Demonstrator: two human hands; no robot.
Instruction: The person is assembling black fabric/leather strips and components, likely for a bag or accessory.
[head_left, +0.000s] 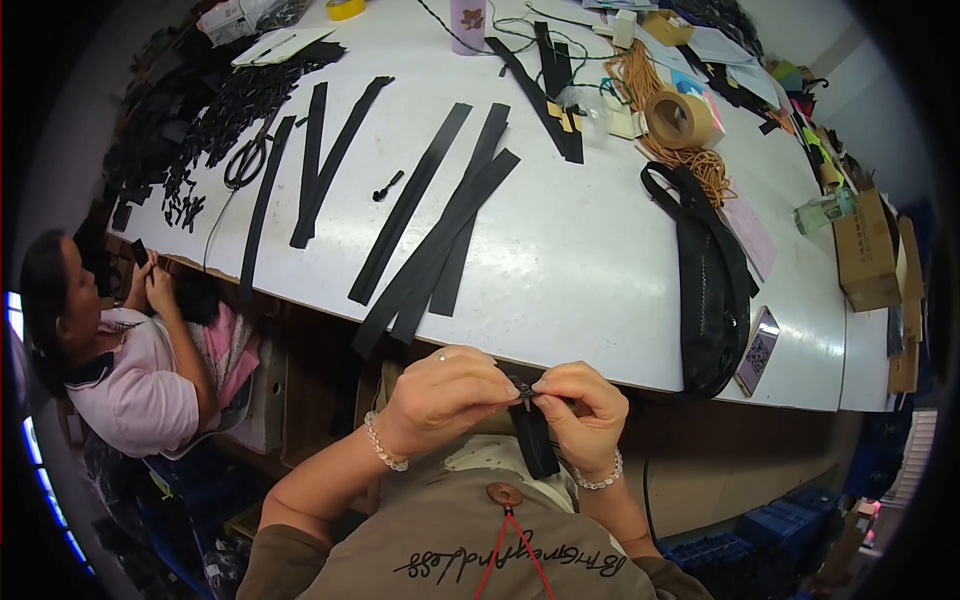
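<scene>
My left hand (pixel 445 395) and my right hand (pixel 585 415) meet just off the table's front edge, fingertips pinched together. Between them they grip the top end of a black zipper strip (pixel 535 440), which hangs down in front of my body. A small dark piece, perhaps a zipper slider, sits at the fingertips; the fingers partly hide it. Ahead and to the left, several black zipper strips (pixel 430 250) lie across the table, some crossing each other and overhanging the edge. A single zipper slider with its pull (pixel 388 186) rests among them.
A black bag (pixel 710 300) and a phone (pixel 758 350) lie at the right front. Brown tape roll (pixel 678 120), orange cord (pixel 640 75) and a box (pixel 868 250) stand beyond. Scissors (pixel 245 165) lie by a black heap (pixel 215 110). A co-worker (pixel 130 350) sits at left.
</scene>
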